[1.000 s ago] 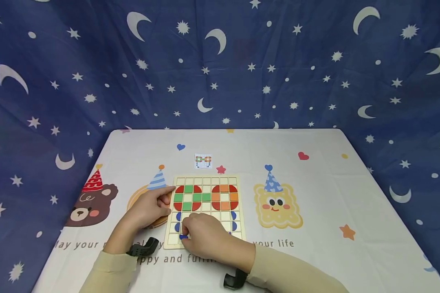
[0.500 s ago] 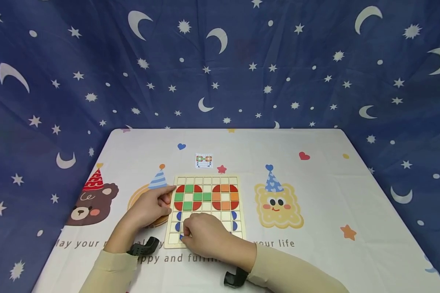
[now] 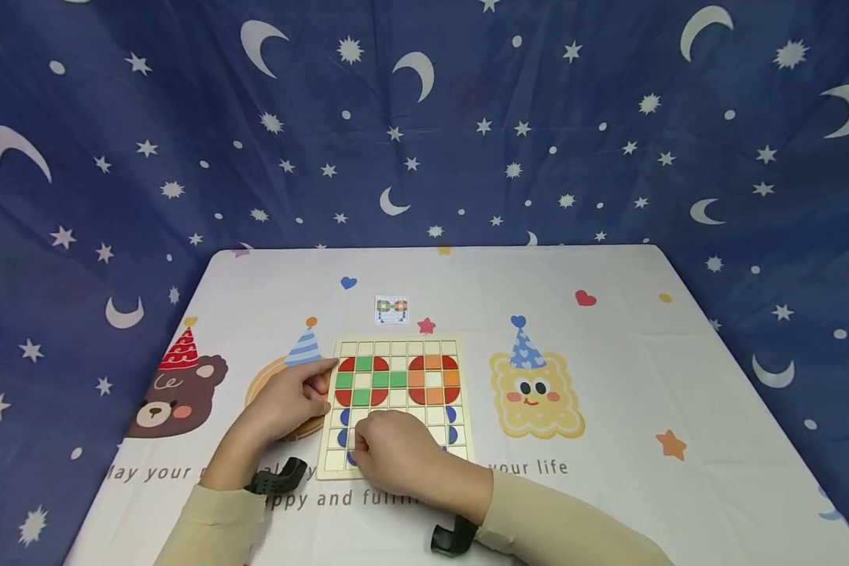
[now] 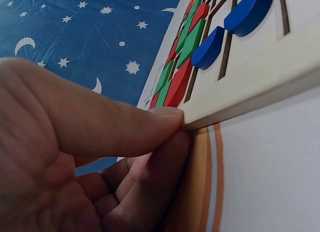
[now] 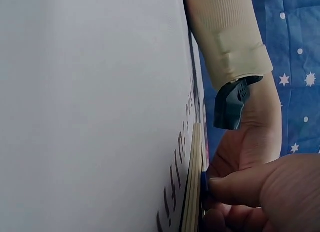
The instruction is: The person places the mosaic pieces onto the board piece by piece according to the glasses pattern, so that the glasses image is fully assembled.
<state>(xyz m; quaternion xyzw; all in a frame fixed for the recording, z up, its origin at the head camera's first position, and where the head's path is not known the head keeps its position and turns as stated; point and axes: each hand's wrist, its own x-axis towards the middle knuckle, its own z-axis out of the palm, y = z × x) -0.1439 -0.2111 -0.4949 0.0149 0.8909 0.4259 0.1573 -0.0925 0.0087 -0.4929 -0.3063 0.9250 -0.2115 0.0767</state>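
A pale wooden grid board (image 3: 336, 461) lies on the table, bearing red, green and orange tiles in two ring-like shapes. Blue half-round tiles (image 3: 452, 435) run down both its sides. My left hand (image 3: 286, 402) rests at the board's left edge, index finger extended and thumb tip touching the wood; its other fingers are bent beneath. Over the lower middle of the grid, my right hand (image 3: 399, 452) pinches a small blue tile (image 5: 204, 182) near the bottom left, thumb against it. That tile's full shape is hidden by the fingers.
A small printed card (image 3: 391, 310) with a matching coloured pattern lies behind the board. The white tablecloth (image 3: 608, 369) carries printed cartoon figures and lettering. A blue star-and-moon curtain (image 3: 467, 181) hangs behind and at both sides.
My right hand has shifted very slightly to the right around the blue tile at the lower left of the grid. The left hand keeps its place on the board's edge.
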